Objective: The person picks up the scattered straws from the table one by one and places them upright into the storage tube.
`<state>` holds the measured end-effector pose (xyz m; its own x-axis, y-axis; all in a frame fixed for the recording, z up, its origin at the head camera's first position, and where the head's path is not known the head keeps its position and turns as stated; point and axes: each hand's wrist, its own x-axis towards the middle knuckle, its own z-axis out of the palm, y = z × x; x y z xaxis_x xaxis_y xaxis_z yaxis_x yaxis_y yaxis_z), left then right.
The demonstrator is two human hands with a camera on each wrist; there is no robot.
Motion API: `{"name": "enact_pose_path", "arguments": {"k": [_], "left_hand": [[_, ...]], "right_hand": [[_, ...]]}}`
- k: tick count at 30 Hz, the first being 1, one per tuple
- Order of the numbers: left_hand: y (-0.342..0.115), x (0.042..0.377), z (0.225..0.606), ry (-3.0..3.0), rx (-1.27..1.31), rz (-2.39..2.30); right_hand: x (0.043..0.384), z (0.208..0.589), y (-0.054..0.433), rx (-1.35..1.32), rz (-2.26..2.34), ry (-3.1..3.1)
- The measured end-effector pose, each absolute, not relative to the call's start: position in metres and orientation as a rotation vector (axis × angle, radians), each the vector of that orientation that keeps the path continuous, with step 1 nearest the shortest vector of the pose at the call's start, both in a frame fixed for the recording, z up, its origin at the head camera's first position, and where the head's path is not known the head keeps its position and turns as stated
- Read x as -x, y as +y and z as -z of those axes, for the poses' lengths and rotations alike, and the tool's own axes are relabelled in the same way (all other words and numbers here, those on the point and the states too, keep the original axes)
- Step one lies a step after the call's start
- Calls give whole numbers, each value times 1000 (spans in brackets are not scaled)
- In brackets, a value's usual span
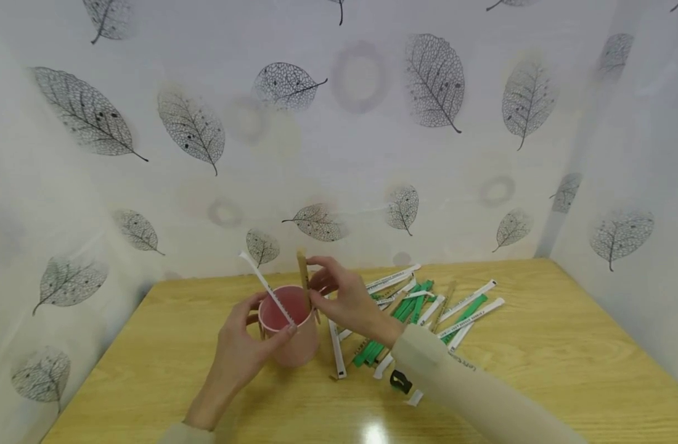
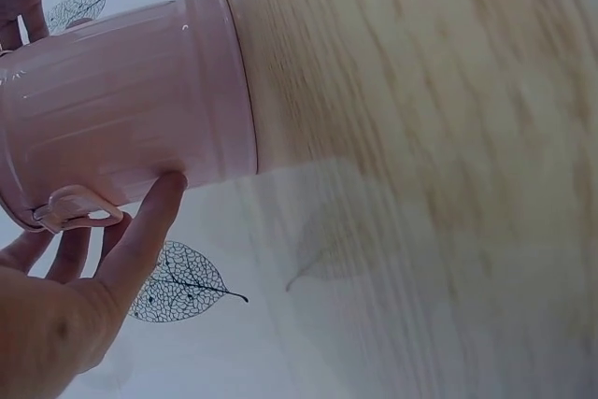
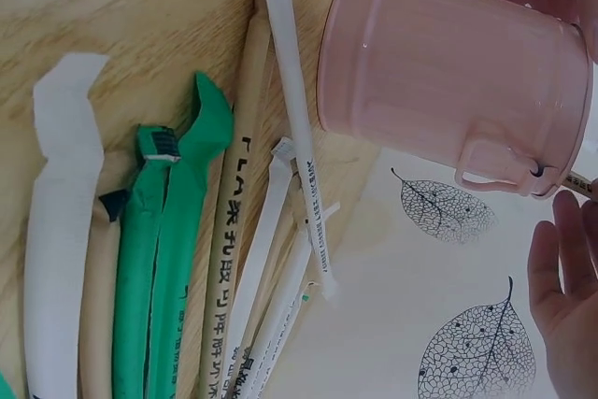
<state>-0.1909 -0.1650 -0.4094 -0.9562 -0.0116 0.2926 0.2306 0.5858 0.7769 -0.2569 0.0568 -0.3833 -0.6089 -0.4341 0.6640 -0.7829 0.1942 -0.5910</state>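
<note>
A pink bucket (image 1: 291, 348) with small side handles stands on the table. My left hand (image 1: 245, 345) grips it from the left, its thumb along the near rim; in the left wrist view the fingers (image 2: 140, 240) spread round the wall (image 2: 131, 100) beside a handle. A white paper-wrapped straw (image 1: 265, 288) leans inside the bucket and sticks up past its rim. At the rim's right side, my right hand (image 1: 344, 302) pinches a brown paper-wrapped straw (image 1: 302, 268), held nearly upright. The lower part of that brown straw is partly hidden behind the fingers.
Right of the bucket lies a loose pile of white, brown and green wrapped straws (image 1: 416, 302), partly beneath my right forearm. A small black clip-like piece (image 1: 400, 382) and a white scrap (image 1: 415, 398) lie nearer. A leaf-patterned curtain (image 1: 361, 154) hangs behind the wooden table (image 1: 161, 345).
</note>
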Motion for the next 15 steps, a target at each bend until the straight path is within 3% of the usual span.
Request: {"name": "enact_pose_path", "arguments": {"k": [9, 15], "left_hand": [[-163, 193, 409, -2558, 185, 1313], [-164, 191, 409, -2553, 194, 1291]], "right_hand": [[254, 378, 72, -1053, -1368, -2285], [242, 359, 111, -1204, -1170, -2609]]}}
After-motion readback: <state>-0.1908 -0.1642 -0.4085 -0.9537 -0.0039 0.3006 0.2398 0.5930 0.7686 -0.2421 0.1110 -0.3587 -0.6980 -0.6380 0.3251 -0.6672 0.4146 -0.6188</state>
